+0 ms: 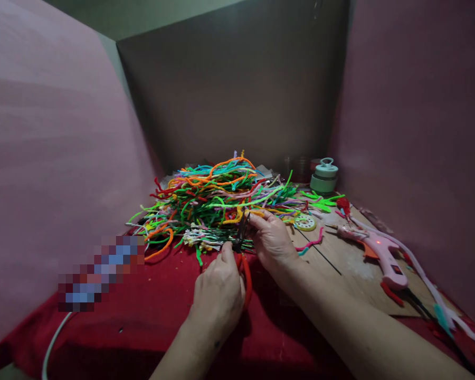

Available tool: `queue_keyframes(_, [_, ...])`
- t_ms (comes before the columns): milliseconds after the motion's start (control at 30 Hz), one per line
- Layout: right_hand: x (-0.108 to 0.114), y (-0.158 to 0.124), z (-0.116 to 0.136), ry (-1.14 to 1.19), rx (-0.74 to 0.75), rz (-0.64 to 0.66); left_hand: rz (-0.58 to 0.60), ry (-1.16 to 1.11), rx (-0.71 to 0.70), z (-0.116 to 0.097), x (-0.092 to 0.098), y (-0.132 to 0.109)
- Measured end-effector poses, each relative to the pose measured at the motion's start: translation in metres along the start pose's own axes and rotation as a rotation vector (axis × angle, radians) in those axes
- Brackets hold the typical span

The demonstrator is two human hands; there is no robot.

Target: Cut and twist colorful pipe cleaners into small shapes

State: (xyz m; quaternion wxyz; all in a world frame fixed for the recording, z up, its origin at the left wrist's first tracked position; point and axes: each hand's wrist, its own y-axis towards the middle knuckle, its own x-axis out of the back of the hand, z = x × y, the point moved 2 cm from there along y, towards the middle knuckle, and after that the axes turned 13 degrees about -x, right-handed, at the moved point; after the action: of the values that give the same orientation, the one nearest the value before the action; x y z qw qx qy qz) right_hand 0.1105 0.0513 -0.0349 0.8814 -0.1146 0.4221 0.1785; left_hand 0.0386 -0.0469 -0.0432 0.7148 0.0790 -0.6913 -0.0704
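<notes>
My left hand (219, 285) is closed around the red handles of dark-jawed pliers (242, 233), whose tips point up and away from me. Close beside the jaws, my right hand (272, 240) pinches a yellow-orange pipe cleaner (257, 212) between thumb and fingers. Whether the jaws touch it I cannot tell. Just behind both hands lies a large heap of pipe cleaners (217, 198) in many colours. A bunch of thin dark stems with pale tips (206, 236) lies in front of the heap, partly hidden by the pliers and my hands.
On the right, a pink glue gun (380, 250) with a lit red light rests on a wooden board (348, 287). A ring-shaped spool (304, 222) and a green lidded container (323, 178) stand nearby. Red cloth (154, 316) covers the front. Pink walls (55, 148) enclose both sides.
</notes>
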Motion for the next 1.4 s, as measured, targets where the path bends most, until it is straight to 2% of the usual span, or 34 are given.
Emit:
queue_keyframes(267, [-0.0013, -0.001, 0.0018, 0.051, 0.022, 0.006, -0.068, 0.004, 0.008, -0.0046, -0.0057, 0.0008])
queue_keyframes(567, [0.0006, -0.0001, 0.0018, 0.035, 0.059, -0.024, -0.076, 0.019, 0.024, -0.0046, -0.0056, 0.0027])
queue_keyframes(1067, [0.002, 0.0002, 0.0021, -0.009, 0.053, -0.043, 0.059, 0.101, 0.007, -0.0054, -0.003, 0.0048])
queue_keyframes(1400, [0.0023, -0.0013, 0.0029, 0.046, -0.061, -0.059, 0.16, 0.183, -0.018, -0.0024, 0.0011, 0.0072])
